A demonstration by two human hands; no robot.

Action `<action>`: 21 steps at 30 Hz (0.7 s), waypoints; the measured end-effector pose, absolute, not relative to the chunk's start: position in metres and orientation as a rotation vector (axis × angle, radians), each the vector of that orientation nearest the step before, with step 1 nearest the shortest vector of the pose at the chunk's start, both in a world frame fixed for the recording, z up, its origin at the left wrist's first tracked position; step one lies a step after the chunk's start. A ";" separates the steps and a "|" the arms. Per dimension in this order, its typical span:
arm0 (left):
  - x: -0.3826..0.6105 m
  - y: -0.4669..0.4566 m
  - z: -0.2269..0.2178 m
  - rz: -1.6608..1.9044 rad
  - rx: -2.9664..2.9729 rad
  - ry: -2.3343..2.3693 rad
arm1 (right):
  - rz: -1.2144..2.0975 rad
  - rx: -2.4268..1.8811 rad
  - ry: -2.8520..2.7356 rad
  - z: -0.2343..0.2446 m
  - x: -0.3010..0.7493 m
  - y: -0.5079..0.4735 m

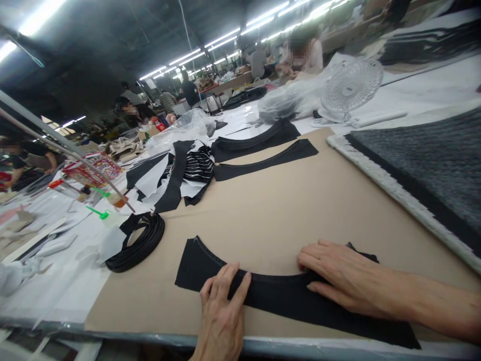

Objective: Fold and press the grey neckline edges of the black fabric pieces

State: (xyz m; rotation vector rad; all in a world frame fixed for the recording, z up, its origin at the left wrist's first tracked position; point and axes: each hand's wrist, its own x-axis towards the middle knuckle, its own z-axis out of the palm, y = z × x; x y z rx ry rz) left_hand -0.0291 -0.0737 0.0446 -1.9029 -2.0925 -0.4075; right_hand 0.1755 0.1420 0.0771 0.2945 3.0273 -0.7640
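A curved black fabric piece (278, 293) lies along the near edge of a tan board, its concave side facing away from me. A narrow folded band or tape runs along that curved edge. My left hand (225, 301) rests on the piece left of its middle, fingers spread and pressing down near the edge. Toward the right end, my right hand (341, 276) has its fingers and thumb on either side of the curved edge, gripping it. Beneath my right hand, part of the piece is hidden; a small black corner shows beyond it.
On the tan board (263, 215) sit a coil of black tape (137, 250), similar black curved pieces (266, 160) and a striped fabric heap (197, 165). A grey ribbed panel (424, 155) lies right. Behind stand a small fan (351, 85) and a green-tipped bottle (103, 215). Several people work farther back.
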 end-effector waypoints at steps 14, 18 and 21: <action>-0.058 -0.065 0.048 -0.378 -2.079 -1.866 | -0.813 0.336 2.994 0.083 0.166 0.141; -0.042 -0.051 0.050 -0.592 -1.881 -2.074 | -0.838 0.355 2.989 0.082 0.160 0.137; -0.010 -0.028 0.052 -0.732 -2.064 -2.186 | -0.856 0.363 3.004 0.077 0.160 0.137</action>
